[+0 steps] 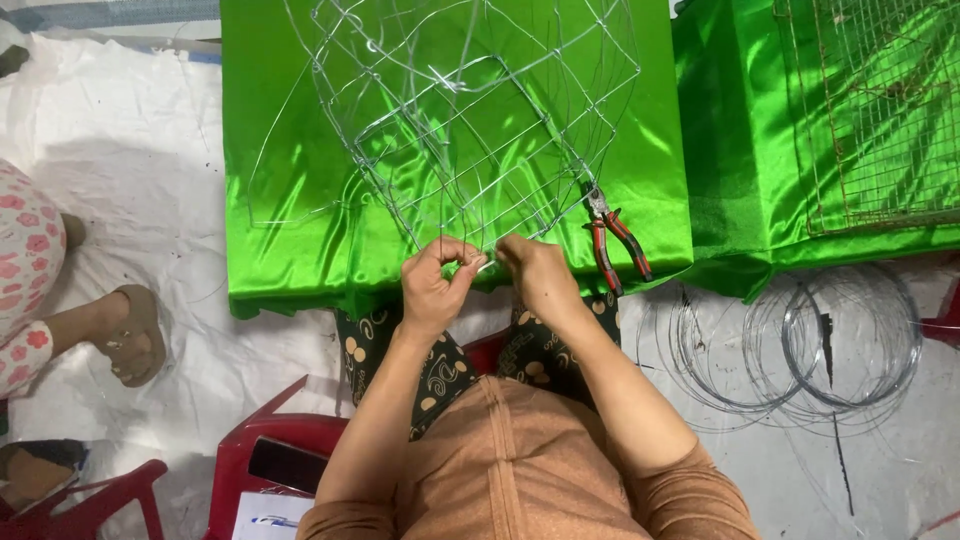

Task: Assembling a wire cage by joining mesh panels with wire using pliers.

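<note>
**A:** Head view, looking straight down. What are the hands on?

**B:** Both meet at the near edge of a wire frame (pixel 470 130), a rounded cage of thin silver wire resting on a shiny green cloth (pixel 290 230) that covers a table. The left hand (pixel 435 285) has its fingers curled and pinched shut on a wire at the frame's bottom rim. The right hand (pixel 535 275) is closed on the same stretch of wire, just beside the left, the fingertips almost touching.

**A:** Anything close to them?

**B:** Red-handled pliers (pixel 615 240) lie on the cloth just right of the right hand, untouched, handles pointing toward the person. Coils of loose wire (pixel 800 340) sit on the white floor sheet to the right, well apart from the hands. A flat wire grid (pixel 880 110) lies on a second green-covered table at far right.

**A:** And on the left?

**B:** Another person's foot in a sandal (pixel 135 335) rests on the white sheet. A red plastic chair (pixel 265 440) stands beside the person's left arm.
</note>
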